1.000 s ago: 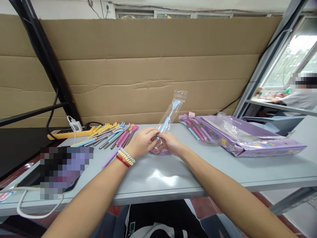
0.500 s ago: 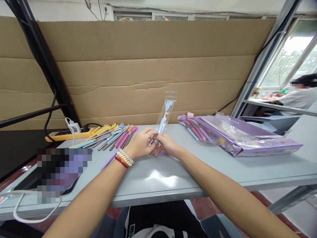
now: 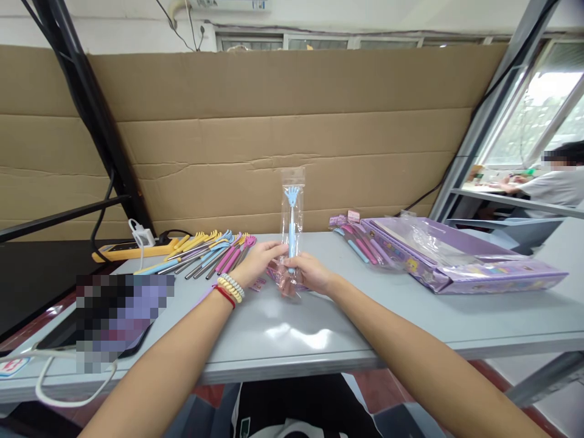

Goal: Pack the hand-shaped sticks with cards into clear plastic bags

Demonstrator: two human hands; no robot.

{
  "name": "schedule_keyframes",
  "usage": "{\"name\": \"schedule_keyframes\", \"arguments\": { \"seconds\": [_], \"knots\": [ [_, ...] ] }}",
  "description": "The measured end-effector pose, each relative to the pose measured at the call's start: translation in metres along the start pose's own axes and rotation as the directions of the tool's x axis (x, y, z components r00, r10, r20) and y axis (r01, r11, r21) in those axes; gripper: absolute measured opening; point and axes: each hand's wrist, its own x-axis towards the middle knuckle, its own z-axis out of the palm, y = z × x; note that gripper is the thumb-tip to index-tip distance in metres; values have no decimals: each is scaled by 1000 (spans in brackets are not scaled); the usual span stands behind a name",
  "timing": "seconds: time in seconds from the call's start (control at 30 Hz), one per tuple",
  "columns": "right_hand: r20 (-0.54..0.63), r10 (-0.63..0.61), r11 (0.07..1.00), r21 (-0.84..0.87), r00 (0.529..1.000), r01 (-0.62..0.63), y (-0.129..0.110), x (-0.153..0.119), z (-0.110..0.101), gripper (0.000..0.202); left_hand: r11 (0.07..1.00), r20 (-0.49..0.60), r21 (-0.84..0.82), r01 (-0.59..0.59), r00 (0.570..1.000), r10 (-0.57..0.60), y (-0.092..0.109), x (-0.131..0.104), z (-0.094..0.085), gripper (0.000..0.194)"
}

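A light-blue back scratcher (image 3: 292, 234) with a hand-shaped head stands upright inside a clear plastic bag (image 3: 293, 177). My left hand (image 3: 261, 263) grips the bag's left side near the handle. On the other side, my right hand (image 3: 312, 272) pinches the bag's lower part, thumb across the front. Beneath and behind my fingers, some pinkish plastic packaging (image 3: 259, 284) is partly hidden. To the left lies a fan of back scratchers (image 3: 219, 252) in yellow, blue, purple and pink, with metal rods. Bagged ones (image 3: 362, 242) lie to the right.
A purple box lid (image 3: 456, 249) with crumpled clear plastic (image 3: 429, 234) in it lies on the right of the grey table (image 3: 347, 340). At left are a blurred-out phone (image 3: 137, 340), a white cable (image 3: 68, 403) and a yellow power strip (image 3: 132, 250). Cardboard (image 3: 319, 134) stands behind. A person (image 3: 559, 182) sits far right.
The bagged back scratcher has swung from leaning right to upright, its top shifting left. My hands have moved apart a little, and more of the bag's lower end shows.
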Motion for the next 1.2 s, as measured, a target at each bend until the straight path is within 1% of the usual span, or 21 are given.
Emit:
{"name": "schedule_keyframes", "arguments": {
  "seconds": [0.03, 0.07, 0.2, 0.3, 0.43, 0.5, 0.53, 0.57, 0.63, 0.67, 0.7, 0.73, 0.77, 0.8, 0.83, 0.9, 0.97, 1.03, 1.1, 1.13, 1.2],
  "knots": [
    [8, 3, 1000, -17, 1000, -2, 0, 0, 1, 20, 1000, 43, -18, 23, 999, -22, 0, 1, 0, 31],
    [16, 7, 999, -37, 1000, -6, 0, 0, 1, 20, 999, 60, -34, 29, 998, -27, 0, 1, -1, 33],
    [-1, 29, 989, -142, 1000, -29, 0, 1, 2, 20, 999, -19, -46, -2, 1000, 1, 1, -1, -1, 32],
    [-3, 25, 980, -199, 1000, -25, 1, 0, 2, 22, 999, -71, -51, 4, 997, -8, 2, -2, 0, 31],
    [67, 55, 974, -222, 996, -38, 3, 1, 2, 22, 999, -55, -43, 25, 998, -28, 4, -3, 1, 31],
    [59, 61, 974, -220, 996, -47, 4, 2, 1, 26, 999, -93, -33, 0, 996, -3, 6, -3, 1, 32],
    [39, 48, 976, -214, 998, -39, 4, 3, 0, 29, 998, -138, -53, -23, 990, 16, 6, -2, -1, 32],
    [9, 18, 979, -205, 1000, -16, 3, 3, -1, 31, 995, -194, -91, -48, 981, 30, 7, -1, -2, 32],
    [-71, -95, 979, -188, 993, 80, 2, 2, -3, 37, 979, -299, -188, -80, 954, 21, 8, 1, -8, 33],
    [-104, -166, 972, -184, 981, 145, 1, 1, -4, 46, 969, -339, -234, -85, 941, 0, 9, 2, -11, 33],
    [-119, -233, 959, -190, 965, 209, 0, -1, -5, 60, 958, -366, -275, -79, 930, -28, 9, 2, -13, 33],
    [-111, -291, 941, -214, 950, 263, -1, -3, -6, 76, 949, -380, -307, -67, 923, -58, 8, 3, -16, 32],
    [-78, -332, 918, -256, 940, 303, -1, -5, -6, 88, 943, -380, -331, -48, 921, -86, 8, 3, -17, 31],
    [-26, -353, 892, -312, 935, 328, -2, -8, -6, 96, 936, -378, -350, -30, 919, -111, 7, 4, -19, 30],
    [36, -356, 860, -378, 934, 342, -2, -9, -6, 98, 931, -372, -364, -15, 919, -131, 7, 4, -19, 28],
    [136, -332, 786, -507, 933, 354, -2, -11, -5, 97, 924, -357, -383, 12, 920, -160, 5, 5, -19, 23],
    [166, -334, 720, -591, 928, 364, -1, -10, -4, 87, 920, -353, -391, 33, 917, -184, 4, 5, -18, 19],
    [122, -377, 683, -632, 918, 365, 0, -8, -4, 61, 924, -349, -380, 47, 918, -190, 3, 5, -17, 18],
    [65, -408, 674, -652, 911, 348, 2, -5, -6, 32, 934, -330, -354, 51, 928, -176, 3, 5, -17, 20],
    [47, -412, 675, -656, 910, 339, 3, -4, -7, 26, 940, -314, -338, 49, 936, -161, 3, 5, -16, 22],
    [34, -406, 681, -655, 913, 327, 4, -2, -9, 28, 956, -280, -292, 40, 952, -125, 2, 4, -15, 26]
  ]
}}
